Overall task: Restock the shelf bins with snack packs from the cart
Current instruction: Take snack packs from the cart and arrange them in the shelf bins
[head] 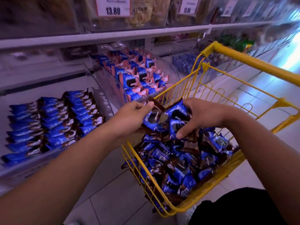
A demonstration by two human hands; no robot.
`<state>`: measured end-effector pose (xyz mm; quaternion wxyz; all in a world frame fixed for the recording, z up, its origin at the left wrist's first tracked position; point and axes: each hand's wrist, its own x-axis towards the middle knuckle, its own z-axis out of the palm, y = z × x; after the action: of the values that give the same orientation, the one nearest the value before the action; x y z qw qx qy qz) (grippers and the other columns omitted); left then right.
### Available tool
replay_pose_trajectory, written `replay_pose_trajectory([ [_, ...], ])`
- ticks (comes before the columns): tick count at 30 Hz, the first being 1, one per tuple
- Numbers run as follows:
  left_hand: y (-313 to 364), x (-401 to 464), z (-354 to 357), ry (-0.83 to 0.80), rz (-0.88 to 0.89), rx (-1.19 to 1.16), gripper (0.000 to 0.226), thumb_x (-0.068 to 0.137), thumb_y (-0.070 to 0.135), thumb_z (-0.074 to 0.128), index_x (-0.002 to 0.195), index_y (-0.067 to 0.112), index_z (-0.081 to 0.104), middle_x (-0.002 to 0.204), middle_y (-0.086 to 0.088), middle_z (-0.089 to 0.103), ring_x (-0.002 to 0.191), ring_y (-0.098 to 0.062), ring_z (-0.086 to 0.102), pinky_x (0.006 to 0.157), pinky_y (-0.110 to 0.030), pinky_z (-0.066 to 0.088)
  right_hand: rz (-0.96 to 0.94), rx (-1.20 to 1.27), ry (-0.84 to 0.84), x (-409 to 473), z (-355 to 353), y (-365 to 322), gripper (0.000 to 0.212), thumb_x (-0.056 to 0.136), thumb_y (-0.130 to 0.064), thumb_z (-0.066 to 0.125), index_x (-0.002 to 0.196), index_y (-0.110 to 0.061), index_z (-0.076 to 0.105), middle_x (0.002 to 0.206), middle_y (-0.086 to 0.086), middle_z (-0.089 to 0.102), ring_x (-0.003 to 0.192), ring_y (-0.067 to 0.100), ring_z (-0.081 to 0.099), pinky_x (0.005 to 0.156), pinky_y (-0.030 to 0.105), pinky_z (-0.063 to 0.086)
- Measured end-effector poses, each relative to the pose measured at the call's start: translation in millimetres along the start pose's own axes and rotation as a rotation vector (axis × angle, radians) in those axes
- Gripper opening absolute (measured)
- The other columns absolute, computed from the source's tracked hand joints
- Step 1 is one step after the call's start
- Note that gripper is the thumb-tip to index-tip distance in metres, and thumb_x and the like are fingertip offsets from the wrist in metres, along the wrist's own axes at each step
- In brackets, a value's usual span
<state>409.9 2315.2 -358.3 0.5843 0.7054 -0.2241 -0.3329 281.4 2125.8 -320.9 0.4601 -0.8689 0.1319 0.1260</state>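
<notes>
Gathering a loose bunch of small blue-and-brown foil snack packs (164,118) above the yellow wire cart (209,187), the left hand (131,118) pinches one pack's brown end while the right hand (197,116) curls over several. Slippery wrappers, loosely stacked, could slide out and drop back onto the heap or, it seems, onto the tiled floor (113,198) before reaching the clear shelf bin of matching blue-and-brown packs (48,124) to the left.

Dim, violet-tinted light is washing over everything, with cold white glare blooming on the floor (290,51) at the far right. Motion blur is smearing the upper shelf (113,32) and the corners. Wide-angle distortion is bending straight edges, and only the centre is holding fairly sharp.
</notes>
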Motion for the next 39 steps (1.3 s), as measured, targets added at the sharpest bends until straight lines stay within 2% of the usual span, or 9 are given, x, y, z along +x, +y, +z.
replay_pose_trajectory([
  [3, 6.4, -2.3, -4.4, -0.009, -0.075, -0.275, 0.040, 0.094, 0.043, 0.059, 0.102, 0.006, 0.070, 0.091, -0.013, 0.076, 0.077, -0.022, 0.072, 0.069, -0.036, 0.061, -0.197, 0.230, 0.047, -3.3, 0.0, -0.2, 0.045, 0.060, -0.002, 0.088, 0.100, -0.013, 0.074, 0.100, 0.005, 0.077, 0.090, 0.017, 0.074, 0.075, 0.031, 0.058],
  [6, 11.5, -6.2, -9.2, 0.018, -0.141, -0.453, 0.036, 0.098, 0.040, 0.053, 0.101, 0.009, 0.071, 0.096, -0.011, 0.076, 0.084, -0.024, 0.070, 0.073, -0.036, 0.061, -0.249, 0.431, -0.013, 1.0, 2.0, -1.7, 0.042, 0.063, 0.004, 0.081, 0.101, -0.014, 0.076, 0.105, 0.012, 0.075, 0.093, 0.022, 0.073, 0.076, 0.031, 0.058],
  [10, 20.1, -17.2, -11.0, -0.191, -0.080, -0.503, 0.022, 0.086, 0.024, 0.056, 0.099, 0.016, 0.072, 0.100, -0.012, 0.069, 0.078, -0.020, 0.064, 0.064, -0.029, 0.055, -0.274, 0.457, -0.074, 9.5, 12.9, -11.3, 0.052, 0.072, 0.004, 0.075, 0.121, -0.008, 0.064, 0.122, 0.018, 0.068, 0.107, 0.030, 0.067, 0.092, 0.048, 0.055],
  [15, 16.7, -19.1, -13.4, -0.116, 0.076, -0.253, 0.033, 0.093, 0.000, 0.051, 0.121, 0.014, 0.062, 0.108, -0.010, 0.072, 0.088, -0.021, 0.066, 0.078, -0.037, 0.058, -0.241, 0.399, -0.094, 16.1, 22.0, -17.4, 0.069, 0.070, 0.009, 0.077, 0.133, 0.002, 0.048, 0.132, 0.024, 0.061, 0.122, 0.047, 0.056, 0.097, 0.081, 0.031],
  [19, 14.9, -17.2, -24.1, 0.099, 0.257, -0.157, 0.027, 0.092, 0.007, 0.064, 0.112, 0.024, 0.064, 0.091, -0.002, 0.072, 0.073, -0.014, 0.069, 0.060, -0.032, 0.060, -0.230, 0.355, -0.026, 14.3, 24.5, -20.8, 0.054, 0.059, 0.003, 0.085, 0.109, -0.001, 0.065, 0.111, 0.022, 0.071, 0.095, 0.033, 0.069, 0.088, 0.058, 0.055],
  [23, 15.0, -19.2, -24.0, 0.091, 0.322, -0.088, 0.018, 0.099, 0.015, 0.054, 0.105, 0.026, 0.066, 0.092, 0.006, 0.075, 0.074, -0.007, 0.072, 0.052, -0.022, 0.054, -0.233, 0.381, 0.039, 15.7, 27.5, -24.4, 0.045, 0.060, -0.002, 0.084, 0.102, 0.001, 0.069, 0.103, 0.025, 0.072, 0.086, 0.026, 0.070, 0.075, 0.033, 0.061],
  [27, 15.0, -26.4, -19.8, -0.054, 0.300, -0.125, 0.027, 0.093, 0.041, 0.057, 0.116, 0.025, 0.058, 0.095, 0.007, 0.074, 0.080, -0.011, 0.074, 0.054, -0.026, 0.057, -0.237, 0.464, 0.050, 18.0, 33.2, -28.5, 0.048, 0.062, -0.004, 0.084, 0.106, 0.001, 0.067, 0.096, 0.022, 0.073, 0.080, 0.025, 0.071, 0.075, 0.034, 0.061],
  [31, 12.3, -23.7, -23.2, 0.060, 0.372, -0.132, 0.023, 0.094, 0.018, 0.063, 0.116, 0.018, 0.058, 0.106, -0.003, 0.072, 0.085, -0.012, 0.073, 0.058, -0.030, 0.059, -0.284, 0.569, 0.092, 18.5, 37.1, -33.2, 0.054, 0.060, -0.003, 0.083, 0.112, -0.004, 0.068, 0.104, 0.019, 0.074, 0.087, 0.024, 0.073, 0.078, 0.033, 0.061],
  [39, 13.5, -25.2, -26.5, 0.201, 0.310, -0.297, 0.026, 0.103, 0.027, 0.048, 0.121, 0.011, 0.055, 0.114, -0.010, 0.070, 0.091, -0.019, 0.072, 0.063, -0.030, 0.058, -0.475, 0.742, 0.439, 29.9, 53.5, -53.3, 0.059, 0.048, -0.018, 0.086, 0.103, -0.010, 0.067, 0.090, 0.009, 0.074, 0.079, 0.020, 0.070, 0.077, 0.032, 0.061],
])
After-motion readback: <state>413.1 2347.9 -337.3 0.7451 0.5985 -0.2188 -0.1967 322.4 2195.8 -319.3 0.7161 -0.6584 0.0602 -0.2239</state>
